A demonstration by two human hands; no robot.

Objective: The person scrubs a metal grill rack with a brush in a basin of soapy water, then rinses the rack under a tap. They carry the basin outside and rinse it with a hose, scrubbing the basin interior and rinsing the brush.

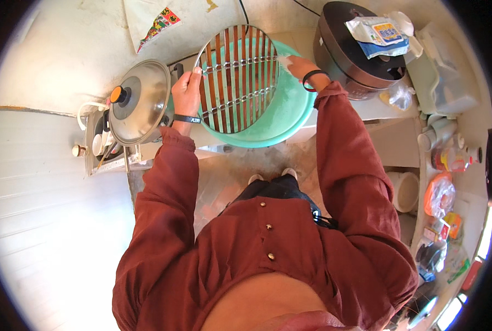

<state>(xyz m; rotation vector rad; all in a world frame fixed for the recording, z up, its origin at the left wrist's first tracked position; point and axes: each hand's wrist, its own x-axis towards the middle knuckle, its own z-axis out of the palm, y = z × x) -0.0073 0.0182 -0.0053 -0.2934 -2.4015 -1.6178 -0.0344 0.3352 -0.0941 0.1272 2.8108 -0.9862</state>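
A round slatted rack [228,78], with reddish-brown slats, a metal rim and two metal cross strips, is held tilted over a large green plastic basin [287,134]. My left hand [187,93] grips the rack's left rim, thumb on top. At its right edge is my right hand [299,68], with a whitish, translucent cloth or scrubber [285,62] at its fingertips. The fingers are partly hidden, and the small item's kind is not plain. Part of the basin's inside shows through the gaps between the slats.
Left of the basin stands a pan with a domed metal lid [140,111]. At right a dark round cooker [355,62] carries a wipes packet [380,35]. Beyond it are a plastic container [448,70] and, lower down, a jar [440,159] on the side counter.
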